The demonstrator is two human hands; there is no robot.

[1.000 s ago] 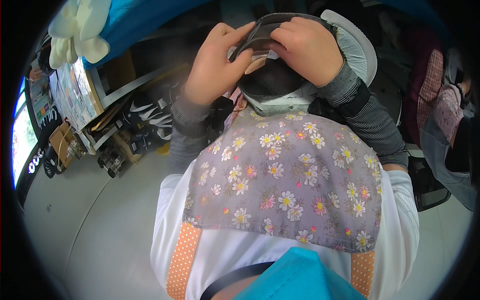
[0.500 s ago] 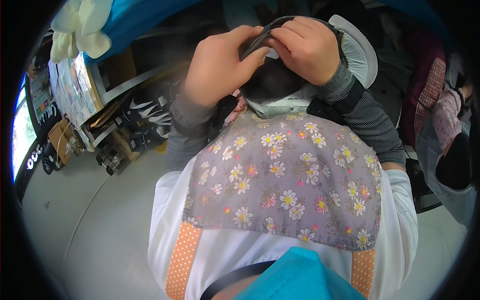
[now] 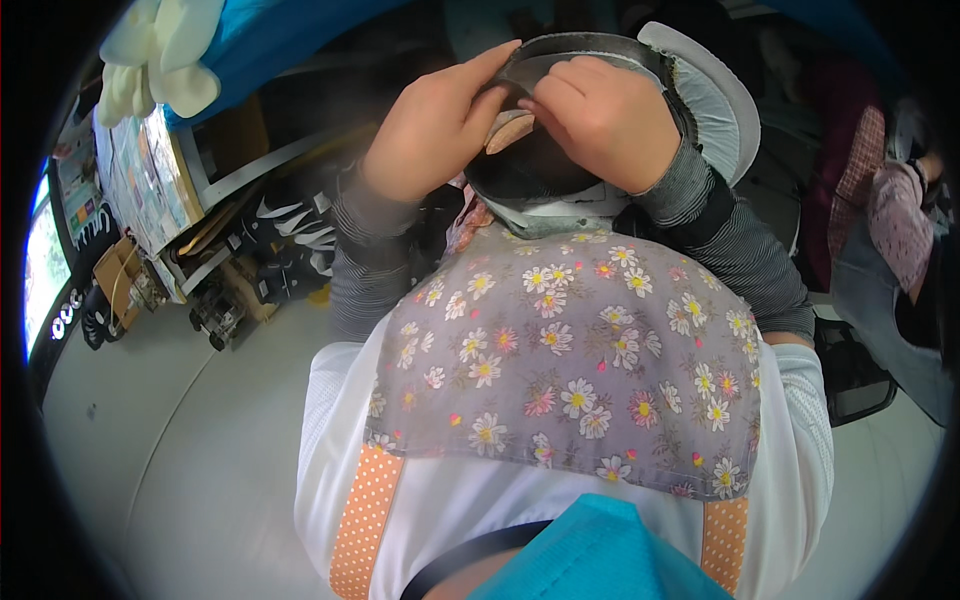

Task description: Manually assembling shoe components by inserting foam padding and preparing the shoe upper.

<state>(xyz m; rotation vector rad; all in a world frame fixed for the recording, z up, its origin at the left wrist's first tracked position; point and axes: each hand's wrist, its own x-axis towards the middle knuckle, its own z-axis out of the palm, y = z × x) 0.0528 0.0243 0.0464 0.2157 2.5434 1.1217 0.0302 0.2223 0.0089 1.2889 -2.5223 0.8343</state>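
A round, hollow piece that looks like a cap (image 3: 580,42) is held opening upward beyond my lap. It has a dark rim, a black inside and a pale curved brim-like part (image 3: 725,110) at its right. My left hand (image 3: 425,130) grips the rim on the left, thumb inside and fingers along the outer edge. Fingers bent together, my right hand (image 3: 612,122) pinches the band inside the opening, close to the left thumb. A small tan oval patch (image 3: 510,132) shows below the left thumb; I cannot tell what it is.
A flowered grey apron (image 3: 560,350) covers my lap. White foam-like pieces (image 3: 170,55) hang at upper left above a cluttered rack (image 3: 190,190). A black-framed seat or stand (image 3: 850,370) is at right, beside another person's clothed arm and legs (image 3: 890,240).
The cap-like piece has tilted so more of its rim and inside shows. The right hand has moved slightly down, and the left hand slightly left.
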